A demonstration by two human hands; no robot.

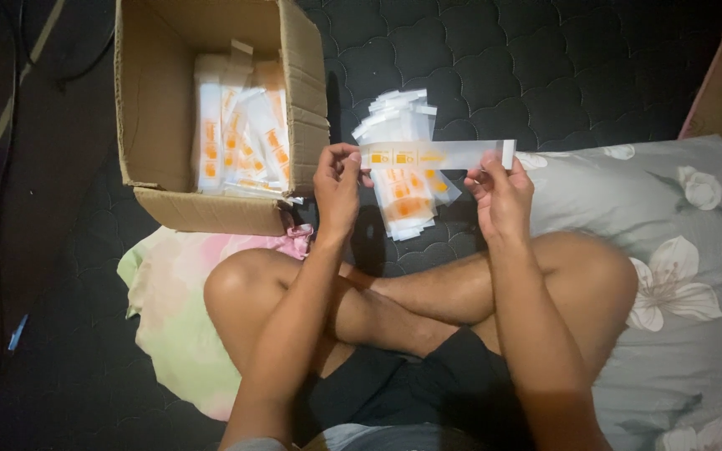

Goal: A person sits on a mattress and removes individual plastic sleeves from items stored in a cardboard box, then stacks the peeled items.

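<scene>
Both hands' fingers (347, 164) pinch clear packet (436, 154) ends.

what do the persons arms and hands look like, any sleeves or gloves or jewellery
Both arms are bare from the lower edge of the picture to the fingers: no sleeves, gloves, watch or bands show. The left hand and the right hand are bare too, with no rings that can be made out in the dim light. Lower down the person wears black shorts.
</scene>
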